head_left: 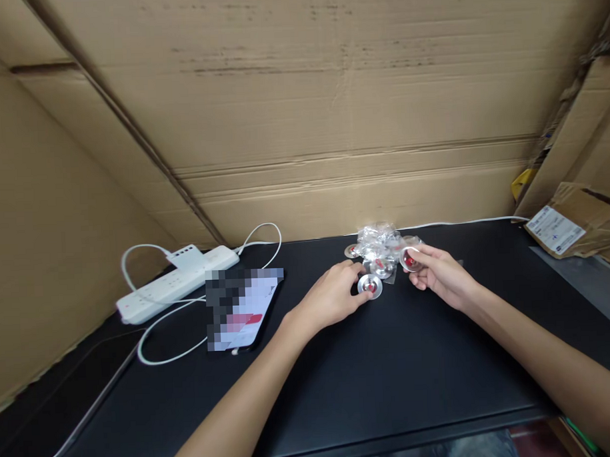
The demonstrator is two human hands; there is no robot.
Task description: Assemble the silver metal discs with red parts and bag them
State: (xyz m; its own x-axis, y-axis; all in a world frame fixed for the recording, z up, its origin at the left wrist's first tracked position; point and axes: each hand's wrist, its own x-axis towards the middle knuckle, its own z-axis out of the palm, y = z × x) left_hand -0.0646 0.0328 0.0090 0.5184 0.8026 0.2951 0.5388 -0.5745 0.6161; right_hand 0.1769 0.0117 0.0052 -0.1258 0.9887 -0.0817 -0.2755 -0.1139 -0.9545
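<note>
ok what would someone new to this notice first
Probably the shiny red-centred disc at the left hand and a similar disc held in the right hand. Between and behind them glints a pile of clear plastic wrappers; well to the left, a white power strip lies on the black table.

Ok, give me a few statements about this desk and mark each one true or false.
1. The right hand holds a silver disc with a red centre. True.
2. A smartphone lies between the white power strip and the left hand. True.
3. The power strip is right of both hands. False: it is to their left.
4. Everything rests on a white surface. False: the tabletop is black.
</note>
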